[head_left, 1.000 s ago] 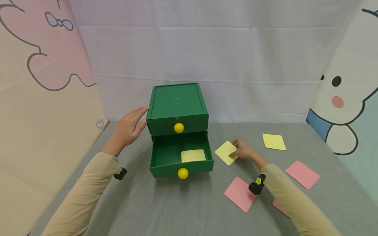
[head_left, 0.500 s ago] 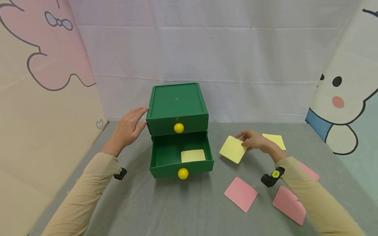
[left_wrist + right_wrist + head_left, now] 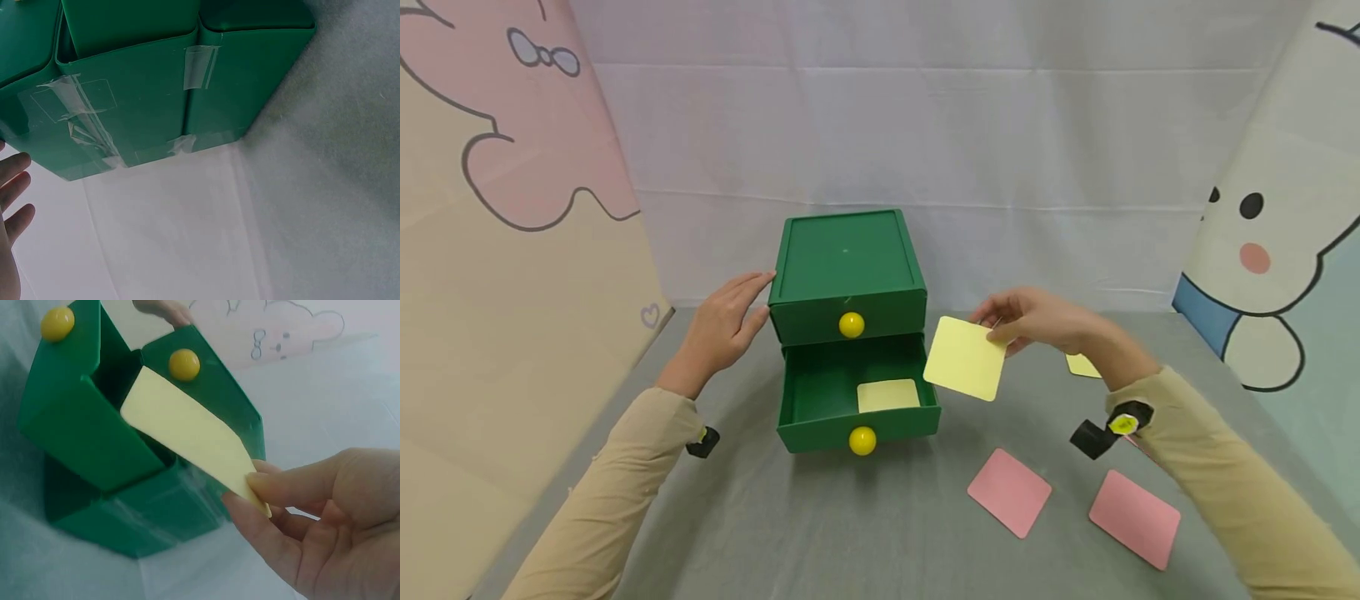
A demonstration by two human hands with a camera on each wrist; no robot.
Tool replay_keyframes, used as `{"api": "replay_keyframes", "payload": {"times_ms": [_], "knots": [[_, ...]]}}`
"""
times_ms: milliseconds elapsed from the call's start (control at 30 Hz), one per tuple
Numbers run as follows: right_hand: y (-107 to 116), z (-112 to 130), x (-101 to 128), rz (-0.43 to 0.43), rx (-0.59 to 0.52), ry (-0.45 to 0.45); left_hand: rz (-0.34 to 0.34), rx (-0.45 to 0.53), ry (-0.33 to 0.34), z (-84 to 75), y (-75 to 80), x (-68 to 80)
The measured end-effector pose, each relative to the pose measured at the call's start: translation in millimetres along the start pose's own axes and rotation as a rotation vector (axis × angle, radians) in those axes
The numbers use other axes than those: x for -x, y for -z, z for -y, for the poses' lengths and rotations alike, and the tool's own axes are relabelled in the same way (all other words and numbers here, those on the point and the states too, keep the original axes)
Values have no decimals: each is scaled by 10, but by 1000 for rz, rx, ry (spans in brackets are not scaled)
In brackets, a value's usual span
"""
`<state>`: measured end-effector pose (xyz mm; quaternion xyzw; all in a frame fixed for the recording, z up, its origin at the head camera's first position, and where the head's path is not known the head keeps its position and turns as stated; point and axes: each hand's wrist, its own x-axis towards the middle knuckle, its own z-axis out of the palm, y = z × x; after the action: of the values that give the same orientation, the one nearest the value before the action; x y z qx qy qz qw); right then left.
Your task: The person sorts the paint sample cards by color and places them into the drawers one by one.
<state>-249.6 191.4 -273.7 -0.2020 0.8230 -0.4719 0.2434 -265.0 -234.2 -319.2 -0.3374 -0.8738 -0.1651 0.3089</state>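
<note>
A green two-drawer box (image 3: 847,258) stands on the grey cloth; its lower drawer (image 3: 858,417) is pulled out with a yellow card (image 3: 888,394) lying inside. My right hand (image 3: 1033,321) pinches another yellow card (image 3: 965,357) by its corner, holding it in the air just right of the open drawer; the right wrist view shows this card (image 3: 187,431) in front of the box (image 3: 81,431). My left hand (image 3: 724,325) rests with straight fingers against the box's left side, and its fingertips (image 3: 14,181) show beside the green wall (image 3: 150,94).
Two pink cards (image 3: 1009,492) (image 3: 1135,517) lie on the cloth at the front right, and a yellow card (image 3: 1081,365) peeks out behind my right forearm. Cartoon-printed panels stand left (image 3: 490,250) and right (image 3: 1277,233), with a white sheet behind.
My right hand has lifted the yellow card off the cloth and carried it up and left toward the open drawer. The left hand has stayed on the box.
</note>
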Motion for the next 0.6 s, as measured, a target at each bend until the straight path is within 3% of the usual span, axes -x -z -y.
{"api": "replay_keyframes", "payload": {"times_ms": [300,600], "knots": [[-359,257,-250,-68,0,81,-1,6,5,-6,8,4],[-733,332,-451,-20,3,176,3,14,8,-12,1,0]]}}
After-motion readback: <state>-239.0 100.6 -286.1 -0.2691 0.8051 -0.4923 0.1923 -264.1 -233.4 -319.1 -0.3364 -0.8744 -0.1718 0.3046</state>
